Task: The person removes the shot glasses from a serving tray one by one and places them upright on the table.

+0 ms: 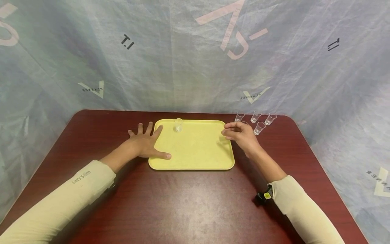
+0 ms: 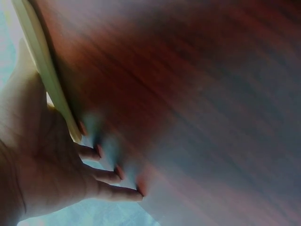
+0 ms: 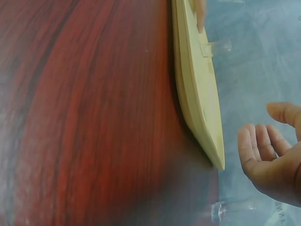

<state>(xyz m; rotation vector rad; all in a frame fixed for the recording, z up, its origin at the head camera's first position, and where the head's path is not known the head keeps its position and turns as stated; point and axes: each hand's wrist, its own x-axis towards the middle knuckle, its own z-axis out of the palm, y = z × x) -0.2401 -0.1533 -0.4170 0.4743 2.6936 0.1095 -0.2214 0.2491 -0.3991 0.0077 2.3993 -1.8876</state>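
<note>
A yellow tray (image 1: 195, 149) lies on the dark red table, with one small clear glass (image 1: 178, 126) upright near its back left. My left hand (image 1: 144, 144) spreads its fingers over the tray's left edge, thumb on the tray surface. In the left wrist view, the left hand (image 2: 51, 160) has its fingers fanned beside the tray rim (image 2: 44, 61). Over the tray's right edge hovers my right hand (image 1: 245, 138). The right wrist view shows that hand (image 3: 275, 165) holding nothing, its fingers loosely bent and the thumb apart.
Several more clear glasses (image 1: 259, 128) stand at the back right of the table (image 1: 195, 206), one partly hidden behind the right hand. A printed grey cloth (image 1: 182, 61) hangs behind the table and at its sides. A black device (image 1: 262, 198) sits at the right wrist.
</note>
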